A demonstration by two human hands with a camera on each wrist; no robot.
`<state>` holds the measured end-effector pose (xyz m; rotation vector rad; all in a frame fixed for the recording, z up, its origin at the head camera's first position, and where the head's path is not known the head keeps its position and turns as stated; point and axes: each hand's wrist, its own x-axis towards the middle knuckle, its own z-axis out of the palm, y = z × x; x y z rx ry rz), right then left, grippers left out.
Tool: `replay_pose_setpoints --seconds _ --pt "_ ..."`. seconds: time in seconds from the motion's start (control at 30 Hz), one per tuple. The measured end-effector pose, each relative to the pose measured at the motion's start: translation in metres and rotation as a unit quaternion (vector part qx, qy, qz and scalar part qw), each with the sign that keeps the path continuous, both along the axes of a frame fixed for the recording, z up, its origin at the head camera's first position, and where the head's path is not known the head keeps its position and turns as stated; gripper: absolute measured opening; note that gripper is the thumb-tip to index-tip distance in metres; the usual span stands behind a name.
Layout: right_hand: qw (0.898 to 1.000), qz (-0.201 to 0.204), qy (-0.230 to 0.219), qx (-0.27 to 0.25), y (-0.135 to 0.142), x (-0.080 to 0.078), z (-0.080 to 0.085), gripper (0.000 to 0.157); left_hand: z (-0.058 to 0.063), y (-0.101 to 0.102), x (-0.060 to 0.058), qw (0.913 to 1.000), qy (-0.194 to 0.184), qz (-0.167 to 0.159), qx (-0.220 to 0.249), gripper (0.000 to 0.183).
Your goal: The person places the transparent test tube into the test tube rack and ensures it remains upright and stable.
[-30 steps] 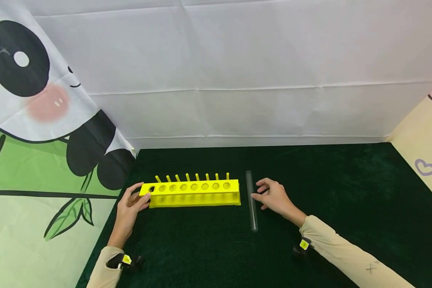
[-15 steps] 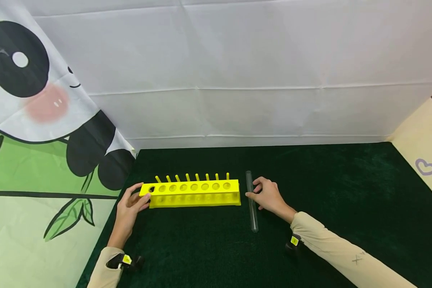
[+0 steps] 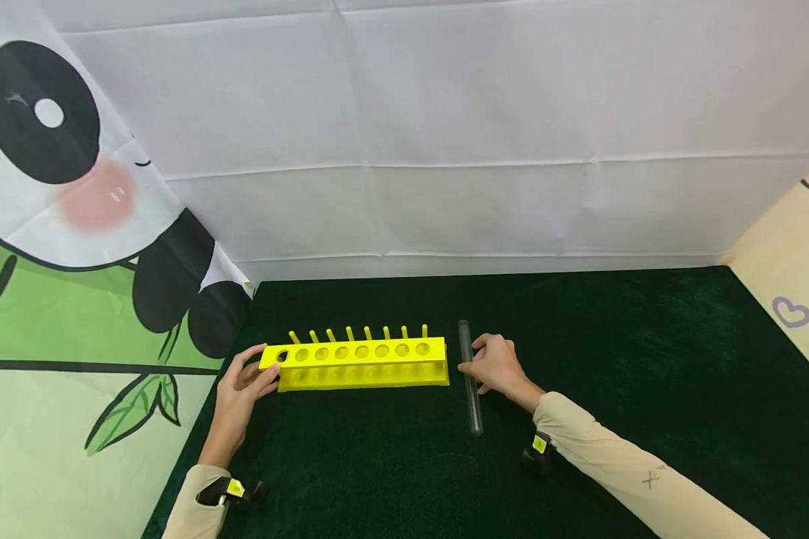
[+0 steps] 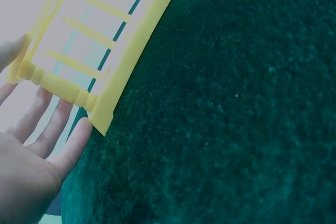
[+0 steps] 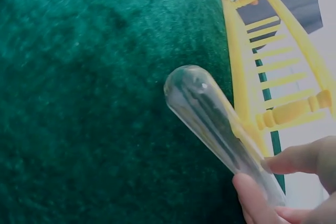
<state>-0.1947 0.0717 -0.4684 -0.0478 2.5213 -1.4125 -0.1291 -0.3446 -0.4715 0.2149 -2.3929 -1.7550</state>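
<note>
A yellow test tube rack (image 3: 364, 367) stands on the dark green cloth, with a row of holes along its top and several pegs behind. My left hand (image 3: 237, 397) grips the rack's left end, thumb at the front of the top plate and a finger at its back corner. To the right of the rack is a clear glass test tube (image 3: 473, 412), rounded end toward me. My right hand (image 3: 502, 368) pinches it around the middle, thumb on one side and fingers on the other. In the right wrist view the tube (image 5: 197, 103) slants up past the fingertips (image 5: 247, 187).
A dark green cloth (image 3: 613, 352) covers the table. White fabric (image 3: 411, 135) hangs behind it, with a cartoon-printed sheet (image 3: 74, 224) at the left and a cream one (image 3: 795, 262) at the right. Small black cameras (image 3: 239, 490) sit on both wrists.
My right hand has moved left onto the test tube and its thumb and fingers have closed around it. The left hand and the rack have stayed put.
</note>
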Motion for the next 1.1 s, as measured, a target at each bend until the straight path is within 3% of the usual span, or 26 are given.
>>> replay_pose_setpoints --seconds 0.5,0.83,1.1 --pt "0.998 -0.014 -0.044 -0.045 0.007 -0.001 0.01 0.045 0.001 -0.003 -0.001 0.9999 -0.009 0.001 0.004 0.053" --pt "0.997 -0.003 -0.035 -0.065 0.009 -0.001 0.017 0.044 0.027 0.011 0.009 0.9999 -0.006 -0.012 0.006 0.051" --pt "0.996 0.004 -0.031 -0.078 0.012 0.0 0.022 0.045 0.009 0.0 0.002 0.9999 -0.014 -0.003 0.008 0.053"
